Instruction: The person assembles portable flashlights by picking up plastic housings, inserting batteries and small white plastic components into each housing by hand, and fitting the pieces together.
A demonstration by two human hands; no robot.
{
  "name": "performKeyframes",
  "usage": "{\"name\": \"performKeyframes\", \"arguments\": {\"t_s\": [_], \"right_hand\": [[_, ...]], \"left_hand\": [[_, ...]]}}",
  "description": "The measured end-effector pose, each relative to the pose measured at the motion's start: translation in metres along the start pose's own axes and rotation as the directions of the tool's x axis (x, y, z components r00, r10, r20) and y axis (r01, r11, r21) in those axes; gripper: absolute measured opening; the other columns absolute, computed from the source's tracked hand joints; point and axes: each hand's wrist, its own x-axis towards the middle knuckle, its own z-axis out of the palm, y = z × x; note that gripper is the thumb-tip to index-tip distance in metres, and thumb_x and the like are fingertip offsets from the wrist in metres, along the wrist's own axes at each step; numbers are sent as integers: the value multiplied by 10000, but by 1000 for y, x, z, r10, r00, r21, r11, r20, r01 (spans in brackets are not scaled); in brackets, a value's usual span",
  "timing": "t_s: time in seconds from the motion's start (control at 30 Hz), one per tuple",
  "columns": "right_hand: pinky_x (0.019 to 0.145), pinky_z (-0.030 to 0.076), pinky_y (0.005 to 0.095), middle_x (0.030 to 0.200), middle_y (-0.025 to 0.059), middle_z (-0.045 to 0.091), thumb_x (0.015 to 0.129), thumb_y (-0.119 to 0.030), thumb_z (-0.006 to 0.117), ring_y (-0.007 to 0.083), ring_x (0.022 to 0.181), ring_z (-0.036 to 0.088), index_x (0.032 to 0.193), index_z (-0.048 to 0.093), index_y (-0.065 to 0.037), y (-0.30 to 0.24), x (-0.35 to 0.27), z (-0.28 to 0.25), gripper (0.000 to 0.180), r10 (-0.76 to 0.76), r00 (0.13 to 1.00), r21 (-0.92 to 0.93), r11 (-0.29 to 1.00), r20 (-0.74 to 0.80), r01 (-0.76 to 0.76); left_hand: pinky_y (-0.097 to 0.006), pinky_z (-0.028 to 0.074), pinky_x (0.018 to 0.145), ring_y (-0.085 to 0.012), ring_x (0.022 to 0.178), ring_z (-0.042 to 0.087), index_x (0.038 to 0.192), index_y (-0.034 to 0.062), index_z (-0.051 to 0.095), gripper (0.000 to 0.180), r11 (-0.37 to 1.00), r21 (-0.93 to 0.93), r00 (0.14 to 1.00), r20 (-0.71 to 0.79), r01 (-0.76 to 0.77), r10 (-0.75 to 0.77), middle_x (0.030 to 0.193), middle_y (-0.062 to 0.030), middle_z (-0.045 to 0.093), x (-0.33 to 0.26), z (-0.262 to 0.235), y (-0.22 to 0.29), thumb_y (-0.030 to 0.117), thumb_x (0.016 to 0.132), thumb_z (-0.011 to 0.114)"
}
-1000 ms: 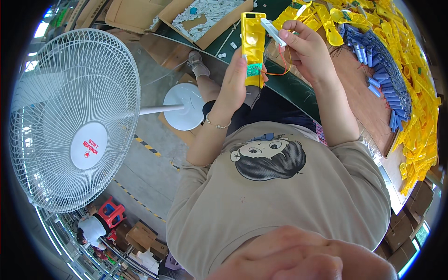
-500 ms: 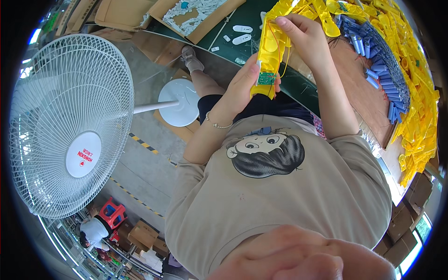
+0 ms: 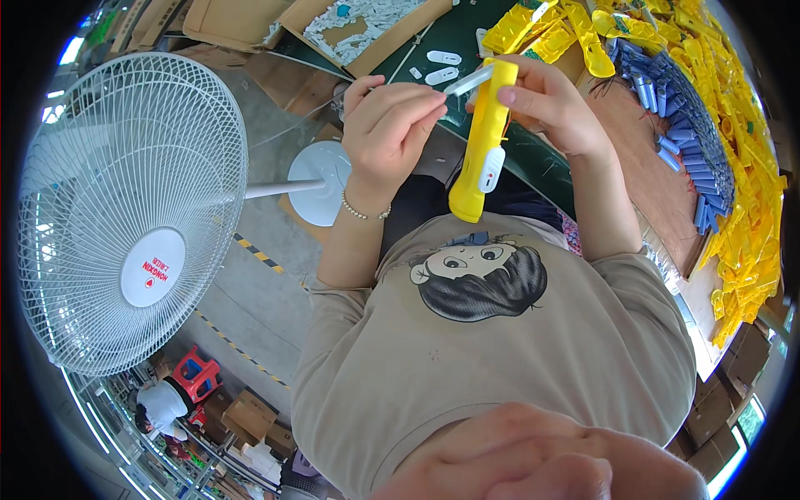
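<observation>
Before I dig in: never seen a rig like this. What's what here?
There is no machine: a person works with two bare hands. The view comes from the left of two fisheye cameras worn on the head, looking down, so straight edges bend near the rim.

The right hand holds a long yellow casing near its upper end; a white panel sits lower on it. The left hand has its fingertips at one end of a white strip, whose other end meets the casing's top.

Loose white pieces lie on the green table. To the right are blue cylinders and heaped yellow parts.
</observation>
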Motion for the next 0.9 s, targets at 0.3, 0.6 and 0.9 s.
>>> {"name": "performKeyframes", "arguments": {"t_s": [0.3, 0.6, 0.9], "right_hand": [[429, 245, 155, 801, 53, 623, 868, -279, 642, 13, 535, 441, 1192, 508, 29, 0, -1, 2, 467, -55, 984, 83, 996, 170, 42], [408, 216, 176, 700, -5, 526, 871, -350, 632, 13, 467, 343, 1114, 549, 22, 11, -5, 11, 452, 38, 962, 223, 969, 270, -101], [425, 222, 193, 622, -48, 433, 894, -353, 611, 24, 480, 331, 1013, 560, 1, 14, -8, 18, 377, 168, 870, 66, 973, 463, -222]], "left_hand": [[-271, 447, 686, -186, 791, 560, 812, -12, 663, 170, 741, -652, 987, 128, 159, -99, 858, -98, 600, 4, 8, -1, 41, 690, 769], [-317, 437, 846, -207, 1041, 496, 1178, 85, 540, 728, 642, -675, 921, 157, 364, -357, 1164, -105, 497, -8, 29, 6, 298, 564, 866], [-413, 424, 835, -291, 968, 588, 1133, 116, 550, 671, 902, -398, 924, 254, -169, 285, 1107, -87, 616, 13, 1, 4, 480, 621, 787]]}}
